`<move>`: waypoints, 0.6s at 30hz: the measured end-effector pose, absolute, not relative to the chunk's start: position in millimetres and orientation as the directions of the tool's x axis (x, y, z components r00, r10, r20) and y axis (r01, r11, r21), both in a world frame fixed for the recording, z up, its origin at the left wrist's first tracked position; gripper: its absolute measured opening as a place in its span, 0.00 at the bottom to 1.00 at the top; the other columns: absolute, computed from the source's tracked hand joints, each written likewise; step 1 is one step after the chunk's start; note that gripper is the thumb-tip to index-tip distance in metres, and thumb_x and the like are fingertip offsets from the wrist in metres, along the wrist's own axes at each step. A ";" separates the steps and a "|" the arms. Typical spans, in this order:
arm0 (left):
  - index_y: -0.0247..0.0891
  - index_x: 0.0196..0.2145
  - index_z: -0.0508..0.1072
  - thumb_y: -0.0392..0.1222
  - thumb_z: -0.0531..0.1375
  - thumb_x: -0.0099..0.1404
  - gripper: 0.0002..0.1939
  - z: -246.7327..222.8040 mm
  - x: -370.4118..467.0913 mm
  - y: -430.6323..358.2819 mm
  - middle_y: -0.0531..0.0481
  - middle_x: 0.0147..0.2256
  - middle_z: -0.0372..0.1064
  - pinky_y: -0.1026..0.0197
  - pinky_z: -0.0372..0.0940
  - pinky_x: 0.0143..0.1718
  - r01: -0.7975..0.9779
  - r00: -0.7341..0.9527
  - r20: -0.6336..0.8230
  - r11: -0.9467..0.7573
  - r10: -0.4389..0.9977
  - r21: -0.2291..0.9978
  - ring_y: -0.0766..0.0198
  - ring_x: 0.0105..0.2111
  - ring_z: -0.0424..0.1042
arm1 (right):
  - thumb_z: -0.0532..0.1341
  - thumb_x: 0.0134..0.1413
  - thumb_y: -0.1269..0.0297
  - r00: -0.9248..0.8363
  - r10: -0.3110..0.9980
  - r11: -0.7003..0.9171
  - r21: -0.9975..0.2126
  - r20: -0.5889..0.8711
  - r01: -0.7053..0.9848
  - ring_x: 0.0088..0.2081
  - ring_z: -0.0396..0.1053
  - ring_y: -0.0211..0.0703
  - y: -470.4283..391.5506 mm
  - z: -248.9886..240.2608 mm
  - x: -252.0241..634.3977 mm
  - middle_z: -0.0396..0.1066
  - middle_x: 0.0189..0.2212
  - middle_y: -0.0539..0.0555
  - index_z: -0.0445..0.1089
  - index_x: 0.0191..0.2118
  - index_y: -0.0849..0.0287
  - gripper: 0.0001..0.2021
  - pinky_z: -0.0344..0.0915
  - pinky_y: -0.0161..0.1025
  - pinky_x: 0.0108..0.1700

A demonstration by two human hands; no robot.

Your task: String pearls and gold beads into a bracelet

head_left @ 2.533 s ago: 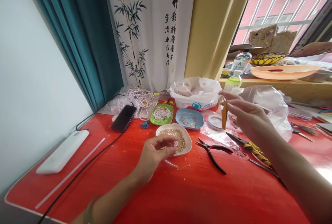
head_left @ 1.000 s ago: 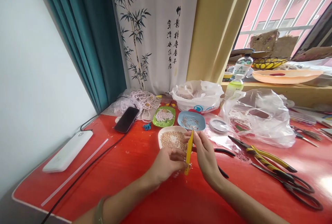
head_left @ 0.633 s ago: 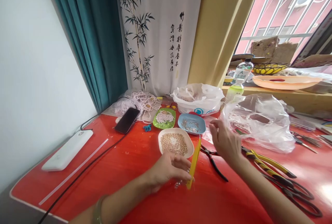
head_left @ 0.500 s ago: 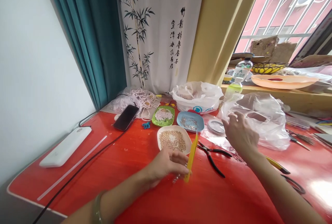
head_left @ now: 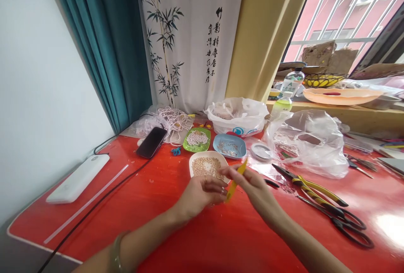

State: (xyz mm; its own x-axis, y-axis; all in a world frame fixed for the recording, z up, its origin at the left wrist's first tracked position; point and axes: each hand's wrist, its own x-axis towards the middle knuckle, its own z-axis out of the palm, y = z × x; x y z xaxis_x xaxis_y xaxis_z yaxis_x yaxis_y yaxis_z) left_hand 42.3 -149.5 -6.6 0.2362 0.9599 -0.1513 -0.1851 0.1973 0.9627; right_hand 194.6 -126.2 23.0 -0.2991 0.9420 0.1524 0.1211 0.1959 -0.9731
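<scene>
A pair of yellow tweezers slants between my hands above the red table. My left hand is closed, its fingertips at the tweezers' lower end. From the other side my right hand pinches their upper part between thumb and fingers. Whether anything small is also in my left fingers is hidden. Just behind my hands lies a cream dish of gold-coloured beads. Beyond it are a green dish of pale pink beads and a blue dish with small metal pieces.
Black-and-yellow pliers and black-handled scissors lie to the right. Behind them is a clear plastic bag. A phone, a white power bank and a black cable are at the left. A white bag stands at the back.
My right hand has come from the plastic bag to the tweezers and now grips them too. The tweezers have tilted to the right. The pliers and scissors at the right are now uncovered.
</scene>
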 end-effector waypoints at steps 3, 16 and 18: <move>0.32 0.33 0.72 0.37 0.67 0.42 0.17 -4.0 39.5 -148.5 0.45 0.29 0.73 0.62 0.61 0.31 -0.206 0.199 -0.162 0.203 0.967 0.957 0.63 0.29 0.71 | 0.53 0.51 0.53 -0.096 0.968 0.235 -0.972 0.233 0.007 0.23 0.59 0.35 -127.7 33.9 212.4 0.59 0.19 0.47 0.64 0.35 0.57 0.13 0.58 0.33 0.25; 0.33 0.36 0.71 0.39 0.65 0.48 0.16 1.4 38.9 -151.1 0.44 0.30 0.75 0.59 0.63 0.38 -0.240 0.153 -0.042 0.079 0.987 0.968 0.59 0.34 0.72 | 0.48 0.56 0.60 -0.369 0.881 0.454 -0.747 0.295 0.486 0.24 0.59 0.39 -147.5 18.1 220.2 0.64 0.22 0.50 0.63 0.41 0.54 0.11 0.55 0.36 0.26; 0.33 0.37 0.71 0.39 0.64 0.48 0.17 1.0 38.5 -151.2 0.44 0.30 0.74 0.60 0.63 0.38 -0.212 0.149 -0.037 0.069 0.988 0.975 0.59 0.34 0.72 | 0.48 0.56 0.61 -0.429 0.860 0.471 -0.754 0.276 0.459 0.23 0.59 0.38 -151.6 18.7 216.0 0.64 0.22 0.50 0.64 0.37 0.54 0.10 0.55 0.36 0.26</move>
State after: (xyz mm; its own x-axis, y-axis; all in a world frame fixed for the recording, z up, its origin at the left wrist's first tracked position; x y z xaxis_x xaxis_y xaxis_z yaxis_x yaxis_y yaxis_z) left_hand 38.5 -151.2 1.0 0.1490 0.9881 -0.0373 -0.2120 0.0687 0.9748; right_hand 216.0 -151.6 18.7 -0.4289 0.8601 0.2761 0.4586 0.4707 -0.7538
